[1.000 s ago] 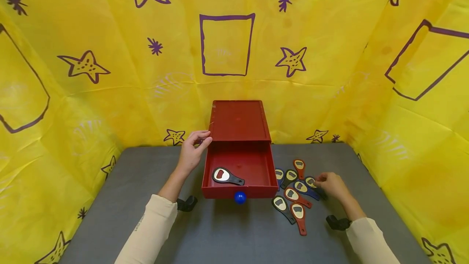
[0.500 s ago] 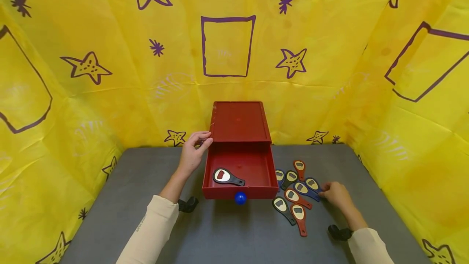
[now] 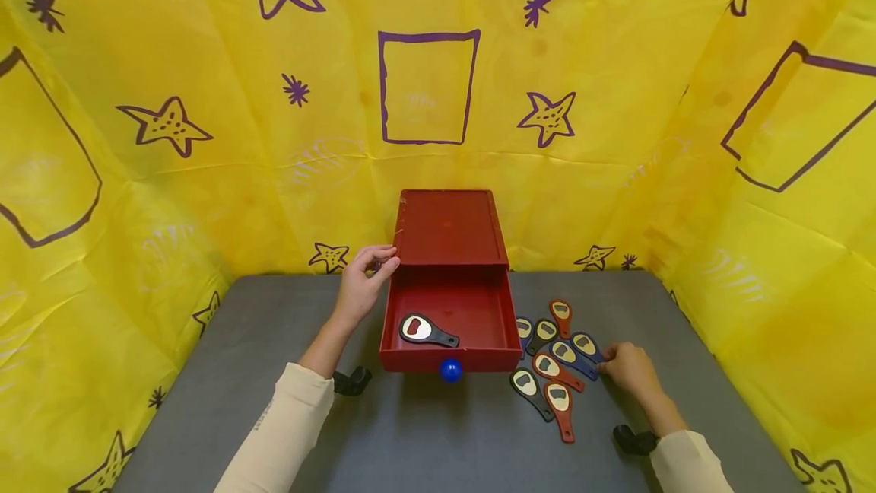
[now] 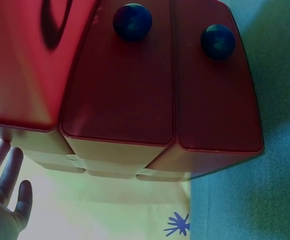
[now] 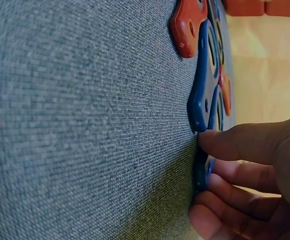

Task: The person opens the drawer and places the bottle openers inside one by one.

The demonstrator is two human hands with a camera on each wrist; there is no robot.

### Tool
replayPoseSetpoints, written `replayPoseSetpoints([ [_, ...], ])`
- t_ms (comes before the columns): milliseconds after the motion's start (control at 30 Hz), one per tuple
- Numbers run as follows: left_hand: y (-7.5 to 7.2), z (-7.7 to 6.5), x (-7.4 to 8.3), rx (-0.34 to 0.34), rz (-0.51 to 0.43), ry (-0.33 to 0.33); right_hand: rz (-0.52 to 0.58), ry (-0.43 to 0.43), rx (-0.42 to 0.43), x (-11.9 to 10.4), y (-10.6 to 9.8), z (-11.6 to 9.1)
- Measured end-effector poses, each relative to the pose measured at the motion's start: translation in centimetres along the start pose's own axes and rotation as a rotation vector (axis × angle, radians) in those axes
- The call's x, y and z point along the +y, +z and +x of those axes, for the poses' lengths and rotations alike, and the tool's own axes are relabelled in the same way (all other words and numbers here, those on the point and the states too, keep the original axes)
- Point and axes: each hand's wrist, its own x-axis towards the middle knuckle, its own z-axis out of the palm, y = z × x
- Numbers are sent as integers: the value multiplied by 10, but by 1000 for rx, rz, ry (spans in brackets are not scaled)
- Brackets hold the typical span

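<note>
My right hand (image 3: 633, 373) pinches the handle end of a blue bottle opener (image 3: 585, 343) at the right edge of a pile. In the right wrist view, thumb and fingers are at this blue handle (image 5: 203, 176), close beside a second blue opener (image 5: 200, 102). My left hand (image 3: 361, 287) touches the upper left edge of a red drawer cabinet (image 3: 448, 228), fingers loosely bent; in the left wrist view its fingers (image 4: 8, 175) are spread beside the cabinet. The top drawer (image 3: 482, 310) is pulled out, and a black bottle opener (image 3: 427, 331) lies inside it.
Red, black and blue openers lie close together right of the drawer, including a red opener (image 3: 560, 409) nearest the front. Two lower drawers (image 4: 120, 90) with blue knobs are closed. A yellow cloth wall (image 3: 438, 166) stands behind the grey table (image 3: 411, 440).
My right hand has moved slightly right and toward the front, from the head of the rightmost blue opener to its handle end. My left hand has stayed at the cabinet edge.
</note>
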Motion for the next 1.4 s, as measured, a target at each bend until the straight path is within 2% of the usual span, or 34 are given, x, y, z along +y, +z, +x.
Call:
replayPoseSetpoints([
  [133, -1, 1, -1, 3, 9, 33, 6, -5, 8, 1, -1, 1],
  [367, 0, 0, -1, 9, 4, 28, 20, 0, -14, 5, 1, 1],
  [567, -2, 1, -5, -8, 2, 30, 87, 25, 1, 7, 1, 1],
  [833, -6, 1, -7, -34, 14, 47, 167, 15, -15, 0, -9, 5],
  [1033, -6, 2, -4, -36, 27, 66, 210, -35, 6, -22, -30, 7],
  [1233, -5, 4, -3, -28, 67, 87, 224, -119, 72, -54, -58, 7],
  [1400, -2, 4, -2, -8, 82, 66, 219, -169, 127, -80, -80, 6],
])
